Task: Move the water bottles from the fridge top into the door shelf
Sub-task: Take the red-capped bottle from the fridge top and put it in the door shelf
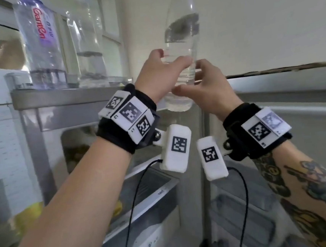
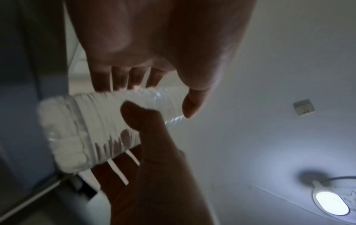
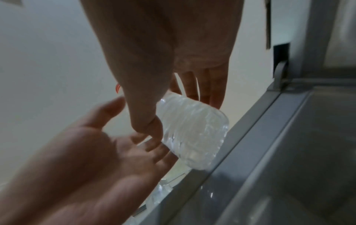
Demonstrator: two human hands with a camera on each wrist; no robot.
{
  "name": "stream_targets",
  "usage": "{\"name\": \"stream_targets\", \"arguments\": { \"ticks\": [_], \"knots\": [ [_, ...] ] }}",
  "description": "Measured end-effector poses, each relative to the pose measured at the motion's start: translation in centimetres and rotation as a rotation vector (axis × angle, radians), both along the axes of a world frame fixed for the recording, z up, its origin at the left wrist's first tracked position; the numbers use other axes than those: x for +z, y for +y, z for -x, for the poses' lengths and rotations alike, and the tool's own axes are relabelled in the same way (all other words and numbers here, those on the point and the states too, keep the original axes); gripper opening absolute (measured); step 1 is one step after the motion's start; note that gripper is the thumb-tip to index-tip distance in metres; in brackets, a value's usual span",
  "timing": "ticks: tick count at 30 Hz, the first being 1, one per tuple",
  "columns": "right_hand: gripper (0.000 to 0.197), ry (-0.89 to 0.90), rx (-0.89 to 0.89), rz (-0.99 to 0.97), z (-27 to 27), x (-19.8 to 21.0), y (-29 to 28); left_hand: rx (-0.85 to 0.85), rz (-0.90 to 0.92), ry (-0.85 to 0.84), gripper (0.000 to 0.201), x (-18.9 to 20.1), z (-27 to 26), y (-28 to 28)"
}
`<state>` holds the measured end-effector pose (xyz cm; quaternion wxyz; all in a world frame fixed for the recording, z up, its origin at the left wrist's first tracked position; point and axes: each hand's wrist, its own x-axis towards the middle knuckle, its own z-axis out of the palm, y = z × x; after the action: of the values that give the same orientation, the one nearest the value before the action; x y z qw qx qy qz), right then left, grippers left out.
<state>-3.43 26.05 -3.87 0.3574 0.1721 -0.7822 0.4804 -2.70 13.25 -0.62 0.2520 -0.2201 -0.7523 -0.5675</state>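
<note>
A clear, partly filled water bottle with a red cap hangs in the air between the open door and the fridge body. My left hand holds its ribbed lower part, thumb across the front and fingers behind. My right hand grips the same part from the right, thumb low and fingers behind. In the left wrist view the bottle lies across both hands. In the right wrist view the bottle base points down past my right hand. The door shelf at upper left holds two bottles.
On the door shelf stand a labelled bottle and a clear bottle, with room to their right. The grey fridge top edge runs right of my hands. Below are the open fridge's drawers. A white wall is behind.
</note>
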Motion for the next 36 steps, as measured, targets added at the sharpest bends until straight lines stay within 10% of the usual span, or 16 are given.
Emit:
{"name": "stream_targets", "arguments": {
  "ticks": [4,18,22,36],
  "knots": [
    [0.059,-0.08,-0.102,-0.063,-1.1,-3.7,3.8,-0.027,0.053,0.009,0.044,-3.6,1.0,4.3],
    [0.055,-0.568,-0.392,-0.239,-2.7,-12.3,14.6,-0.218,0.199,-0.187,0.062,-15.6,4.3,15.4],
    [0.077,-0.572,-0.427,-0.182,-2.7,-13.6,15.7,-0.211,0.195,-0.247,0.067,-18.2,4.8,16.7],
    [0.053,-0.632,-0.482,-0.243,-2.8,-15.6,17.2,-0.234,0.275,-0.309,0.07,-21.3,6.1,18.9]
  ]
}}
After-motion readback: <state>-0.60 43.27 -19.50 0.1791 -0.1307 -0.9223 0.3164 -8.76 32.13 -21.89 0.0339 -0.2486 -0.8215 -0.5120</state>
